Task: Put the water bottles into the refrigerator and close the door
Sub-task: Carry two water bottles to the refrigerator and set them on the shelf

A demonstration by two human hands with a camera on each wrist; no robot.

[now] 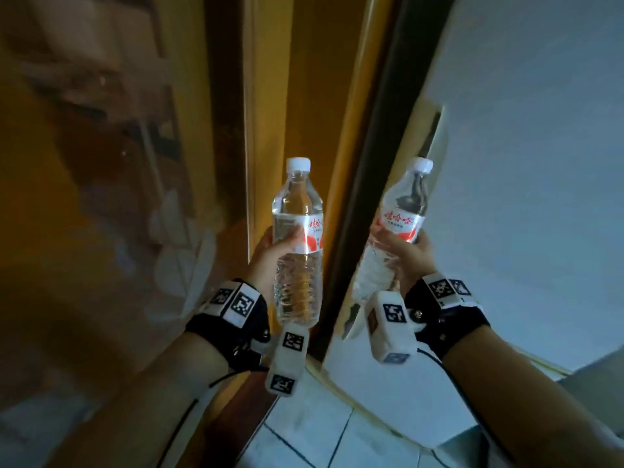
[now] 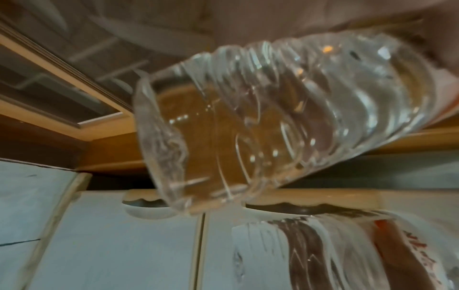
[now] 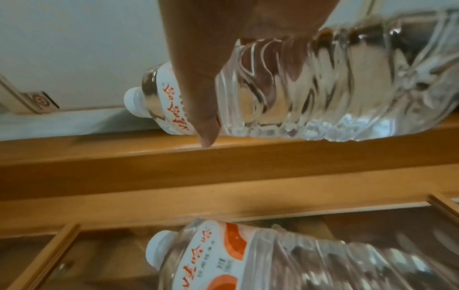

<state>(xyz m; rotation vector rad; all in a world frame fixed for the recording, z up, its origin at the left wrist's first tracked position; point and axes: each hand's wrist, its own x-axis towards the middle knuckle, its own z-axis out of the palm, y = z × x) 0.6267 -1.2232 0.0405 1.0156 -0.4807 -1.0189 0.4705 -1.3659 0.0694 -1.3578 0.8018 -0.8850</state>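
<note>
A dim room. Ahead stands a yellow-brown wooden door frame (image 1: 270, 96), and to its left a glass-fronted wooden cabinet (image 1: 84, 130), blurred. On the right rises the white refrigerator (image 1: 523, 146), its door shut; a recessed handle (image 1: 434, 136) shows at the door's edge. Pale floor tiles (image 1: 320, 434) with dark seams lie below, between the forearms.

The left hand (image 1: 270, 255) holds the left bottle (image 1: 299, 244) upright in front of the wooden frame. The grip is closed round the bottle's middle, at the lower edge of the red-and-white label, with the thumb lying across the front. The white cap (image 1: 298, 164) is on top, and the ribbed lower half hangs below the hand, down to the wrist camera (image 1: 287, 356). In the left wrist view the ribbed base of this bottle (image 2: 248, 127) fills the middle of the picture; the fingers there are not plainly seen.

The right hand (image 1: 405, 255) holds the right bottle (image 1: 395, 228), tilted with its cap toward the refrigerator. This grip is also closed round the bottle at the label's lower edge. In the right wrist view the thumb (image 3: 198, 82) crosses the label of that bottle (image 3: 323, 88), with the other bottle (image 3: 248, 261) below it against the wooden frame (image 3: 223, 172).

The two bottles are near each other and apart, both in the air outside the refrigerator. Black straps with square printed markers wrap both wrists.
</note>
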